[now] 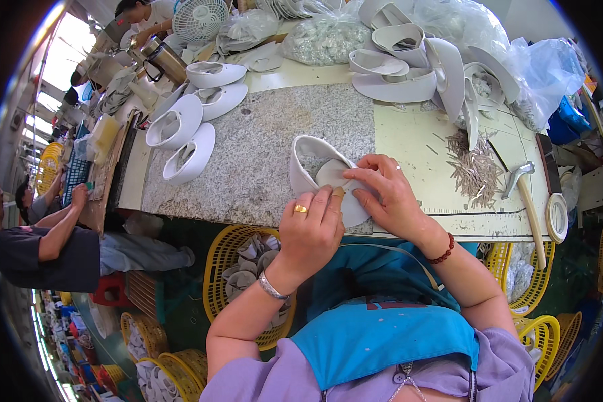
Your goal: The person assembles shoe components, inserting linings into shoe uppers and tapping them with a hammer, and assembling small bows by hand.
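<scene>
A white visor-like piece (301, 164), a curved raised band with a flat rounded flap, sits near the front edge of the bench, between my hands. My left hand (311, 221), with a gold ring, has its fingers bent and pressed on the piece's near side. From the right, my right hand (385, 191) pinches the edge of the flap between thumb and fingers. My fingertips nearly meet there and hide part of the piece. Beneath it lies a speckled grey work mat (261, 141). Several similar white pieces (181, 120) stand to the left.
More white pieces (409, 84) pile up at the back right beside clear plastic bags (325, 37). Thin strips (476, 171), a hammer (530, 201) and a tape roll (557, 218) lie right. Yellow baskets (211, 268) stand below. A person (40, 248) works at left; a metal flask (164, 60) stands behind.
</scene>
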`<action>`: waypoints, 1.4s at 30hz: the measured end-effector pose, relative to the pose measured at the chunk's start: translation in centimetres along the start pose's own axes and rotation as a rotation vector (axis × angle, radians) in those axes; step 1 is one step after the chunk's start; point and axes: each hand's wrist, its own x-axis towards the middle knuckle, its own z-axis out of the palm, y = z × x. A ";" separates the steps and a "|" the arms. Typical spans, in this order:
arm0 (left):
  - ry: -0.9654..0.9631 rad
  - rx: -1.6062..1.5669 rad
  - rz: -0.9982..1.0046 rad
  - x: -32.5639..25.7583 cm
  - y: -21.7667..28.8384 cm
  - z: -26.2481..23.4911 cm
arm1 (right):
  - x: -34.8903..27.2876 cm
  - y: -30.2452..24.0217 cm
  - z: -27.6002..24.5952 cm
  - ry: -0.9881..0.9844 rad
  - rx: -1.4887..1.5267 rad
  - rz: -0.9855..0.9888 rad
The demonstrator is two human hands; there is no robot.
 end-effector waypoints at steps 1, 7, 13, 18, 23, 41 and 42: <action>0.001 -0.001 0.000 0.0 0.0 0.0 | 0.0 0.0 0.0 -0.004 0.000 0.002; 0.042 -0.059 0.013 -0.5 -0.9 -0.1 | 0.6 -0.6 0.0 -0.026 -0.049 0.015; 0.053 -0.104 -0.007 -0.7 -1.3 0.0 | 1.1 -0.8 0.7 -0.013 -0.128 0.046; 0.047 -0.098 -0.018 -0.7 -1.5 0.1 | 1.4 -1.0 1.3 -0.013 -0.106 0.099; 0.055 -0.096 -0.010 -0.9 -1.8 0.5 | 1.2 -1.3 2.0 -0.019 -0.061 0.198; 0.018 -0.083 -0.013 -0.7 -1.6 0.0 | -3.3 0.1 -7.6 0.128 -0.077 0.315; -0.006 -0.083 -0.003 -0.6 -1.6 0.0 | -4.6 0.5 -9.0 0.166 -0.115 0.356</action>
